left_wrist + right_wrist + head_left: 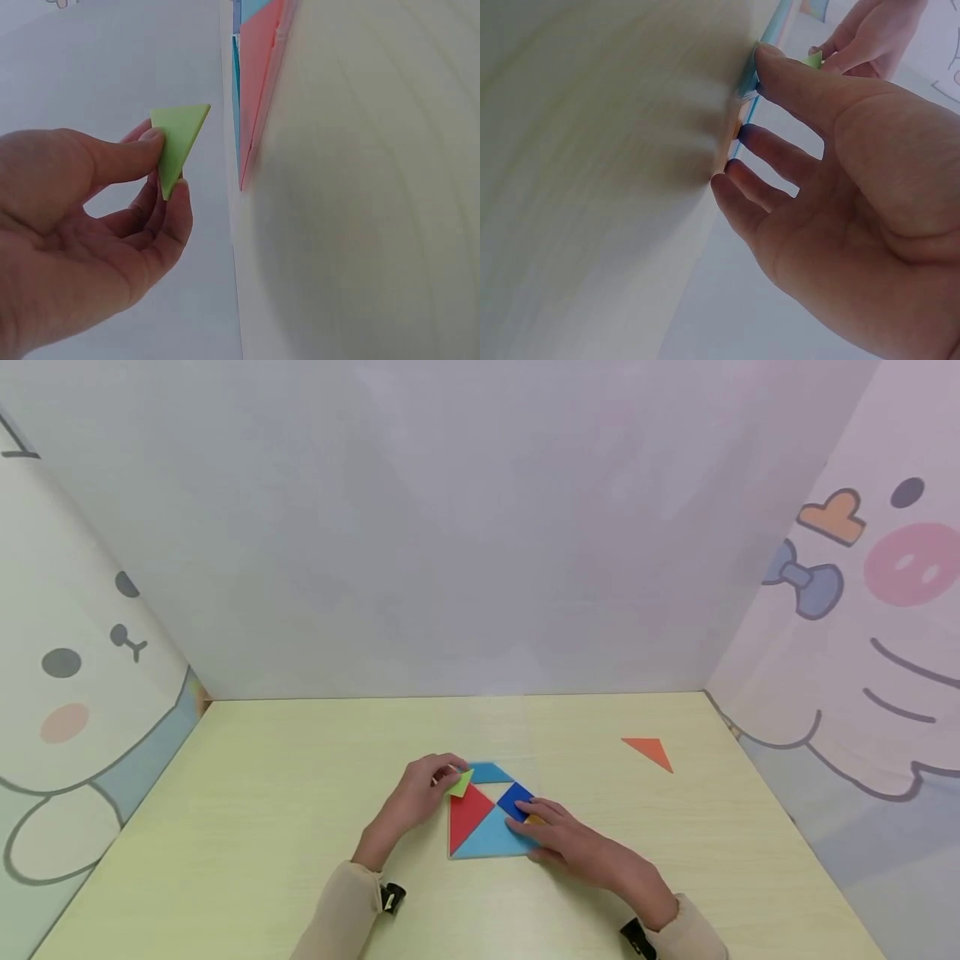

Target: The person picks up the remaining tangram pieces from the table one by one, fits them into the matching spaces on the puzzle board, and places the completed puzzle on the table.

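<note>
My left hand (417,789) pinches a small light-green triangular tangram piece (461,785) between thumb and fingertips, raised over the upper left of a group of flat pieces. In the left wrist view the green piece (178,142) stands clear of the table. The group has a red triangle (467,817), a large light-blue triangle (491,841), a dark-blue square (512,800) and a blue piece (491,772) along its far edge. My right hand (585,852) rests at the group's right side, fingers extended, partly covering a yellow piece (534,820) and the light-blue triangle.
An orange-red triangle (651,752) lies apart on the table (262,818), towards the back right. A plain pale wall (450,543) rises behind the table, and printed cartoon panels stand on both sides. Black straps show at both wrists.
</note>
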The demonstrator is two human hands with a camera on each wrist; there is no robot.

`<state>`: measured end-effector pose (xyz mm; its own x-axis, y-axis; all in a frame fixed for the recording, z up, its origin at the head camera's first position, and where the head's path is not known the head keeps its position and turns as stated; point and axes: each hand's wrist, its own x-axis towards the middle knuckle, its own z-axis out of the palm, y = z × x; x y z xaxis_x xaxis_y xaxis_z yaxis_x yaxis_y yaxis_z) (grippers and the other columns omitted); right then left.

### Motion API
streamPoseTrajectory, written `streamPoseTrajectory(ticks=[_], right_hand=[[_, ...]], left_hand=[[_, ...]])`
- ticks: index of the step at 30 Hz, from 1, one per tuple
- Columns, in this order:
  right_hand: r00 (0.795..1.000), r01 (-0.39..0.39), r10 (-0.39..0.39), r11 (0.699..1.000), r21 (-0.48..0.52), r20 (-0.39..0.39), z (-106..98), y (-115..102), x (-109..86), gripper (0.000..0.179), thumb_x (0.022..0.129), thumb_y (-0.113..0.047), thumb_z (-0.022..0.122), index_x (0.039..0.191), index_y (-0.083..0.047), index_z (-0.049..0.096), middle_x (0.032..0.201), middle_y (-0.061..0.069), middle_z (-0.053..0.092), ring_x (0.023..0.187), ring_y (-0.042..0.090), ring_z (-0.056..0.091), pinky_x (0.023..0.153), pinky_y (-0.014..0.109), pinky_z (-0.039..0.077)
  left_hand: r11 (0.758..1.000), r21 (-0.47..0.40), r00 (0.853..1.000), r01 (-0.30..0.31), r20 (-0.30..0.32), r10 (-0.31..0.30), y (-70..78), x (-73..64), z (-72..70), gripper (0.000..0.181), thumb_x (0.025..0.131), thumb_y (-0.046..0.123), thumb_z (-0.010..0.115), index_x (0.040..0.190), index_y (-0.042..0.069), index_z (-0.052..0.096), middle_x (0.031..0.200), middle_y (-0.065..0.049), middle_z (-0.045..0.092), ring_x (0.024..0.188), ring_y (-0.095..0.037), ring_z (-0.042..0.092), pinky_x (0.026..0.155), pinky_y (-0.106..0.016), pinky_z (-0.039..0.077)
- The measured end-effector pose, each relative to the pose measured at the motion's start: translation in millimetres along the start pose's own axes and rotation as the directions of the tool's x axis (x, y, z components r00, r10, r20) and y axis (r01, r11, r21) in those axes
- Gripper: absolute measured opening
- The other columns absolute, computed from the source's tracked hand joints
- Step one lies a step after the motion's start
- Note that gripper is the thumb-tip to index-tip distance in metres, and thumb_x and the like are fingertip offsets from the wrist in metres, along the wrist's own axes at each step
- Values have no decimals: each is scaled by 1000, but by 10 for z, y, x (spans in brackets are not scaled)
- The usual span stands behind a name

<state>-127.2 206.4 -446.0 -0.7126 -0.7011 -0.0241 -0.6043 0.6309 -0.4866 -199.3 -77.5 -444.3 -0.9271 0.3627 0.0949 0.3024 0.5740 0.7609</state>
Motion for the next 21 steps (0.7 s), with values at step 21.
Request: streamPoseTrajectory(ticks=[21], right_hand=[[1000,-15,15,1000,-16,11,8,12,9,50,104,-16,61,153,-10,50,159,17,40,145,40,34,106,45,48]], left_hand=[[1000,-19,999,-4,54,5,89,162,149,16,98,3,67,113,8,73,95,-2,65,85,-17,58,70,-23,52]])
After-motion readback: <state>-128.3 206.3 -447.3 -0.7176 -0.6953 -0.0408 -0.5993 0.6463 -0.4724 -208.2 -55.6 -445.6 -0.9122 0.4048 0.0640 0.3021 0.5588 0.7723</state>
